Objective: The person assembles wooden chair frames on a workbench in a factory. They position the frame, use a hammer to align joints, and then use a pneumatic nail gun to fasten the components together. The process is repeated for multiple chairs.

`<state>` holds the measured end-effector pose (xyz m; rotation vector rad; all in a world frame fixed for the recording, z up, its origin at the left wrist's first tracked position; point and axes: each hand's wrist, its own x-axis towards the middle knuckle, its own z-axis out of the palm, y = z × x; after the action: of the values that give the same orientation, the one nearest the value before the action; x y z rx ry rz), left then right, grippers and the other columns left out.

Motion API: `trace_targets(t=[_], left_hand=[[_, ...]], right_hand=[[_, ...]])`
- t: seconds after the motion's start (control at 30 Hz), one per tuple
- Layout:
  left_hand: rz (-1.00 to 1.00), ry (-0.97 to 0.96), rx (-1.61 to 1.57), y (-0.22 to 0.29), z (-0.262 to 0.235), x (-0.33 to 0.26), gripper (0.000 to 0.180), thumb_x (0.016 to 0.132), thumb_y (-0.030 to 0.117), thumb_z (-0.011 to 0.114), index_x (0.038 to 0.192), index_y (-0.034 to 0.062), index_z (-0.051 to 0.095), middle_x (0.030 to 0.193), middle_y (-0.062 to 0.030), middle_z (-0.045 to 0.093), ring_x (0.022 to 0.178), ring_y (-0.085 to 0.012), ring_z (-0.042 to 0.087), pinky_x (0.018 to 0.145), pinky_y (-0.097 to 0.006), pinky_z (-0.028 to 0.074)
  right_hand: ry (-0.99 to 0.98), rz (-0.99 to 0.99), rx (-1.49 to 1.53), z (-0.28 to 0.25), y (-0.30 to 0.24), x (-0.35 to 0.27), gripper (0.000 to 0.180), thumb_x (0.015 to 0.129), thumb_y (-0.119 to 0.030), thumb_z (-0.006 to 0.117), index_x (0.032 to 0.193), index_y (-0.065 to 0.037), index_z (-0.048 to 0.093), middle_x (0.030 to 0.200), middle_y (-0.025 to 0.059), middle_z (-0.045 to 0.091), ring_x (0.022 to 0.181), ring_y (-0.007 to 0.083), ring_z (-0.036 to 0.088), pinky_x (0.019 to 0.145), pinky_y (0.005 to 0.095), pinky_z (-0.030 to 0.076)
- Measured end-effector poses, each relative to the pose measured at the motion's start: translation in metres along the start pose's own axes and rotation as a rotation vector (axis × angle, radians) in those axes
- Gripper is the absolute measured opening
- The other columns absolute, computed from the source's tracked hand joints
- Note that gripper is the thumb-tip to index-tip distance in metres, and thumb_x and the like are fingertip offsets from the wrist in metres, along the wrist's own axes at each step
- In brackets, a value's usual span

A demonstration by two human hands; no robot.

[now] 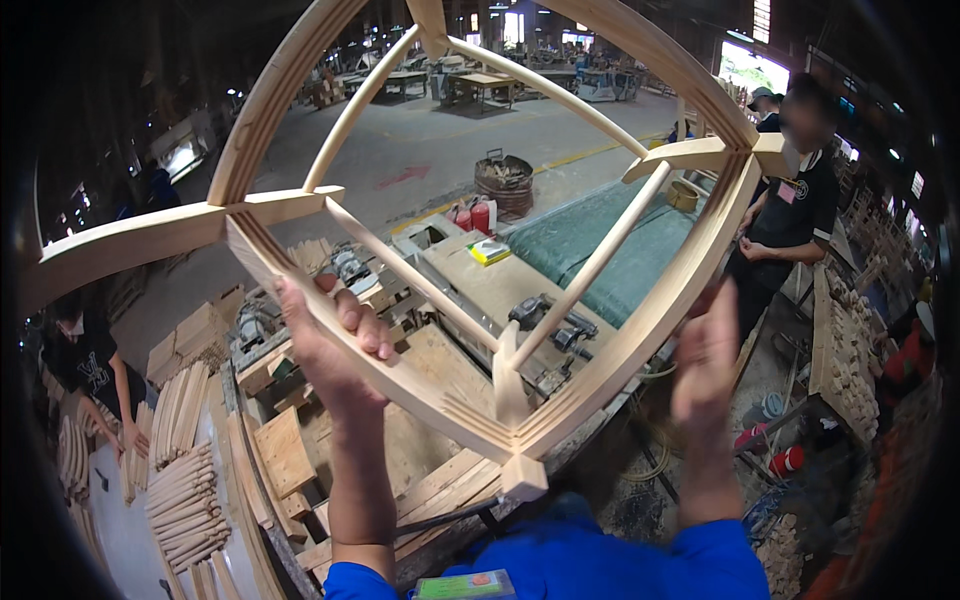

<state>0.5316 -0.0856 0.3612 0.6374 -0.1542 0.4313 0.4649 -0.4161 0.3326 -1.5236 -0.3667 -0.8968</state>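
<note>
A pale wooden chair or stool frame [400,398] is raised in front of me, with curved outer rails, legs and round dowel stretchers [400,270] joined into an inner square. My left hand [335,345] grips its lower left rail, fingers curled over the inner edge. To the right, my right hand [705,360] is blurred beside the lower right rail [640,360]; its fingers look stretched upward and hold nothing I can see. A square-ended leg [524,478] points toward me at the bottom corner.
Beneath the frame is a wooden workbench [400,450] with a dark metal clamp device [555,325] and a yellow packet [489,251]. Stacked wooden parts [185,500] lie at left near a person [95,370]. Another person [795,215] stands at right. A rusty drum [503,185] stands beyond.
</note>
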Motion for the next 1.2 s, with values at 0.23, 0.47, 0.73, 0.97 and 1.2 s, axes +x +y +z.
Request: trace_targets(t=[0.23, 0.47, 0.73, 0.97, 1.2], left_hand=[[-0.141, -0.045, 0.094, -0.156, 0.081, 0.010, 0.045, 0.102, 0.054, 0.060, 0.102, 0.0102, 0.052, 0.066, 0.0031, 0.043, 0.044, -0.0081, 0.046, 0.036, -0.026, 0.043], [-0.378, -0.030, 0.166, -0.393, 0.134, 0.049, 0.022, 0.097, 0.028, 0.062, 0.091, 0.0114, 0.049, 0.064, 0.0014, 0.041, 0.046, -0.0122, 0.044, 0.044, -0.033, 0.042], [-0.540, 0.050, 0.116, -0.596, 0.152, 0.103, 0.020, 0.096, 0.027, 0.066, 0.098, 0.0132, 0.052, 0.069, 0.0009, 0.043, 0.049, -0.0128, 0.046, 0.044, -0.033, 0.041], [-0.570, -0.059, 0.257, -0.693, 0.183, 0.140, 0.020, 0.096, 0.026, 0.068, 0.102, 0.0115, 0.055, 0.072, -0.0003, 0.050, 0.049, -0.0140, 0.051, 0.043, -0.032, 0.046], [-0.594, -0.230, 0.633, -0.703, 0.204, 0.194, 0.044, 0.096, 0.036, 0.072, 0.115, 0.0023, 0.052, 0.080, -0.0050, 0.058, 0.059, -0.0143, 0.060, 0.051, -0.030, 0.050]], right_hand=[[0.374, 0.458, 0.605, -0.046, 0.080, 0.042, 0.033, 0.105, -0.019, 0.065, 0.133, -0.014, 0.048, 0.080, -0.0028, 0.046, 0.061, 0.0064, 0.046, 0.052, 0.0261, 0.045], [0.419, 0.415, 0.614, -0.195, 0.238, 0.119, 0.033, 0.097, -0.003, 0.059, 0.126, -0.014, 0.047, 0.081, -0.0020, 0.047, 0.060, 0.0073, 0.045, 0.053, 0.0278, 0.043], [0.597, 0.639, 0.536, -0.291, 0.405, 0.181, 0.042, 0.090, 0.000, 0.061, 0.128, -0.016, 0.051, 0.088, -0.0012, 0.053, 0.060, 0.0100, 0.049, 0.052, 0.0287, 0.045], [0.585, 0.644, 0.490, -0.346, 0.484, 0.212, 0.049, 0.092, -0.006, 0.061, 0.139, -0.013, 0.048, 0.082, -0.0031, 0.049, 0.062, 0.0075, 0.045, 0.053, 0.0265, 0.041], [0.588, 0.793, 0.383, -0.344, 0.533, 0.283, 0.058, 0.091, -0.011, 0.061, 0.146, -0.010, 0.043, 0.081, -0.0016, 0.048, 0.062, 0.0081, 0.046, 0.055, 0.0273, 0.043]])
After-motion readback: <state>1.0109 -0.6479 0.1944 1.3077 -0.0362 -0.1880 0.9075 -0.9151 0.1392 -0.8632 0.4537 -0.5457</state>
